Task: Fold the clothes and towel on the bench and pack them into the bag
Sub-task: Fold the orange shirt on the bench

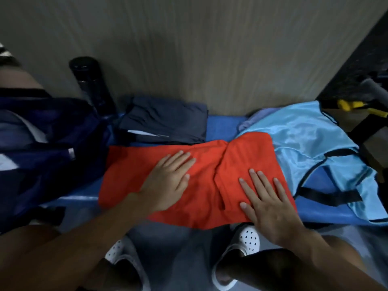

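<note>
Left hand [168,181] and right hand [266,200] press flat, fingers straight, on the orange garment [207,166] spread across the blue bench [224,124]; the navy bag [42,148] (cut off at left) sits beside it, details murky.

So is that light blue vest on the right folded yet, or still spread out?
Not folded: the light blue vest lies loose and rumpled across the blue bench, with its black straps splayed out.
</note>
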